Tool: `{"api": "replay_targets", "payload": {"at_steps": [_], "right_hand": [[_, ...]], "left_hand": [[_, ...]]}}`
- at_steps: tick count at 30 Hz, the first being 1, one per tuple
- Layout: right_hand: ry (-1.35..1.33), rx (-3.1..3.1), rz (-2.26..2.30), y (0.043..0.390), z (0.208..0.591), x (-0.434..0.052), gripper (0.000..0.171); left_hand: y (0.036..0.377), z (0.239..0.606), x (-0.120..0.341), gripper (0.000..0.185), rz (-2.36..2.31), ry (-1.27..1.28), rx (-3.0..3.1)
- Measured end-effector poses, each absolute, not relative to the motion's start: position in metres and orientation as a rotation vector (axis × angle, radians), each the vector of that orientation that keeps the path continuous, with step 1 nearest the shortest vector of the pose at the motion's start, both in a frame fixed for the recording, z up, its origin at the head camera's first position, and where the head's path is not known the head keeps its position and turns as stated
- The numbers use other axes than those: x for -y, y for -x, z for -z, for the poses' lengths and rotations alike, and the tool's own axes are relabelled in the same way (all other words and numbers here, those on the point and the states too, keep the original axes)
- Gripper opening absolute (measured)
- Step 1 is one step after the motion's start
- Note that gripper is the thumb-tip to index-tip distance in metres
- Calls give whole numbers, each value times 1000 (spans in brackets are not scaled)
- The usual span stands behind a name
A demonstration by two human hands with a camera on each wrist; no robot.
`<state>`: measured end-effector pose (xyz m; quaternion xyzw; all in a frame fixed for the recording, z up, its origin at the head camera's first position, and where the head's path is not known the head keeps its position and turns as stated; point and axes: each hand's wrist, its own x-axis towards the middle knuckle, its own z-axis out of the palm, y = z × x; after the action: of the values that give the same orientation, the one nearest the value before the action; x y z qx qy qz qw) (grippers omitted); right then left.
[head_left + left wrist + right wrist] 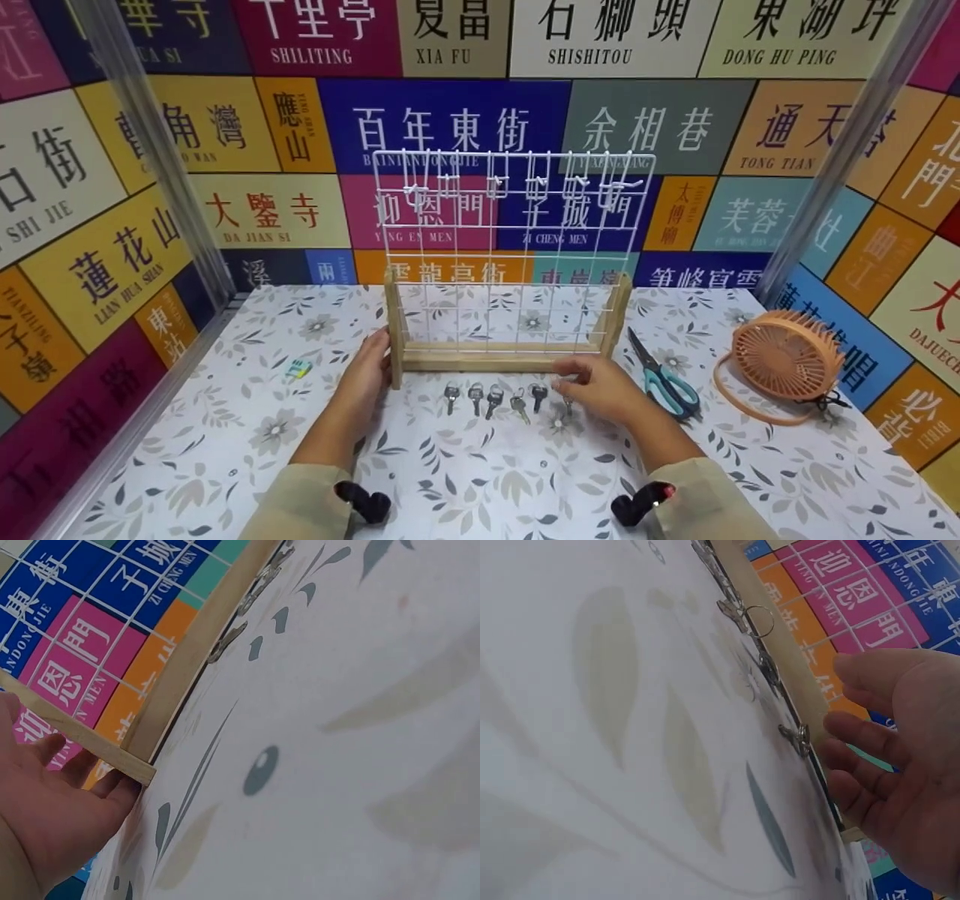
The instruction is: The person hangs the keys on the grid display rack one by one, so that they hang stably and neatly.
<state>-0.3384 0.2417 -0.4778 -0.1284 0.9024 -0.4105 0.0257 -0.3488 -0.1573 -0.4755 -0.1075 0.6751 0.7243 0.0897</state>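
Six keys are lying in front of the rack (491, 256), risking a scatter.
The left hand (366, 371) is curving loosely against its left post (394, 330); the right hand (600, 386), half-open and empty, is hovering before its right end, where careless brushing could be displacing the nearest key (568, 407).

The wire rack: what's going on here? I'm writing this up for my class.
A person's left grip touches the left wooden upright of the wire rack, while their right grip is near the wooden rail's right end. Six keys lie in a row before the rack, the rightmost partly hidden by the right grip. No key hangs on the white hooks.
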Motion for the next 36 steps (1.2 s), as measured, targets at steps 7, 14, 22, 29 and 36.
{"api": "replay_targets", "payload": {"at_steps": [7, 14, 22, 29, 36], "right_hand": [[314, -2827, 1257, 342, 489, -246, 39], [251, -2854, 1184, 343, 489, -246, 31], [277, -2879, 1151, 343, 492, -245, 24], [233, -2924, 1141, 342, 493, -249, 19], [161, -2906, 1255, 343, 492, -248, 14]], "left_hand": [[350, 481, 160, 57, -2176, 295, -1961], [352, 485, 163, 55, -2160, 273, -1935], [353, 486, 167, 54, -2169, 222, -1931], [354, 486, 167, 55, -2179, 191, -1917], [354, 488, 171, 53, -2165, 220, -1901]]}}
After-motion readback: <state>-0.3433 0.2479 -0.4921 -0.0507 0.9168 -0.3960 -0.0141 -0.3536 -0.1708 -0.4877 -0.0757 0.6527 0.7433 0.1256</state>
